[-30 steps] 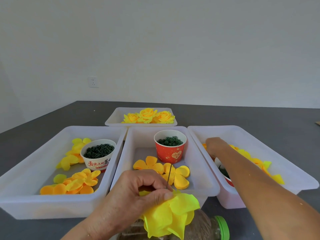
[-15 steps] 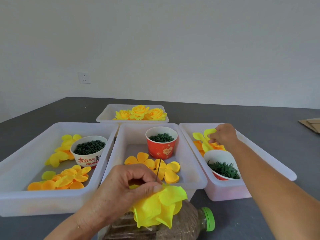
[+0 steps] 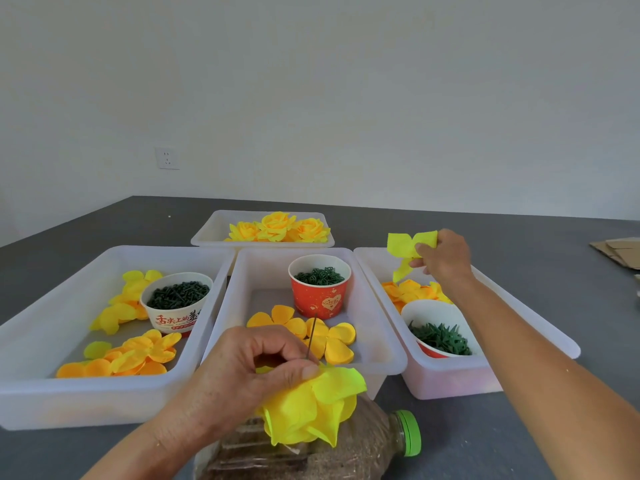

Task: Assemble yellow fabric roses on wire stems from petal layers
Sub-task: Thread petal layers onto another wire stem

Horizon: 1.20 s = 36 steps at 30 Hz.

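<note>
Lifting petal layer (image 3: 410, 244) clear of right bin (image 3: 561, 344), now raised since earlier, pinched by right hand (image 3: 445, 258).
Pinching wire stem (image 3: 310, 337) above half-built rose (image 3: 311, 408) with left hand (image 3: 256, 368), above middle bin's (image 3: 391, 358) near rim.

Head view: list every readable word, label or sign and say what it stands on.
"舌尖上的美": red characters on the white paper cup in the left bin; the last is partly cut off, and the smaller line beneath is too blurred to read.
Red paper cup: a gold heart emblem, its characters too small to read.
Nothing else carries text.
</note>
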Each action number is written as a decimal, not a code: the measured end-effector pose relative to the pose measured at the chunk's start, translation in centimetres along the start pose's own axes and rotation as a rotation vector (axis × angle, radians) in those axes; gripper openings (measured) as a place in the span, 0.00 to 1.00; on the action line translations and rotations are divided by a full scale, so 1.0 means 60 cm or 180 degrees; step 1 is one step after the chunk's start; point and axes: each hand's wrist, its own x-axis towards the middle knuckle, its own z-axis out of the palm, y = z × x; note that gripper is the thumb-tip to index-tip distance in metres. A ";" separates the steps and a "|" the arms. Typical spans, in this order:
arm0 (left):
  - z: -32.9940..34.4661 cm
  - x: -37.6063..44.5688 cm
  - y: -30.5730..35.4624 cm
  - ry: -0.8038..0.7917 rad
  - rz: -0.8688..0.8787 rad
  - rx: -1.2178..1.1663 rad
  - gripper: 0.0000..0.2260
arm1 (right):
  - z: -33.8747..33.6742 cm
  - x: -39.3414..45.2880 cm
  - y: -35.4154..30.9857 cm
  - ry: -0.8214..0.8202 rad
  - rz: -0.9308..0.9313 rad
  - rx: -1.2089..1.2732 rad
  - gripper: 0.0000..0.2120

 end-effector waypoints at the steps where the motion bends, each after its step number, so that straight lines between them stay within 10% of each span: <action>1: 0.000 0.000 0.000 -0.0005 -0.0006 0.0014 0.09 | -0.002 -0.007 -0.010 -0.0083 -0.0005 0.0092 0.05; 20: -0.002 -0.002 0.008 0.0017 -0.0099 0.0078 0.06 | -0.018 -0.189 -0.149 -0.1721 0.0182 0.1459 0.06; 36: 0.002 -0.003 0.014 0.0102 -0.0146 -0.0119 0.11 | 0.005 -0.268 -0.145 -0.1521 -0.0420 0.1602 0.11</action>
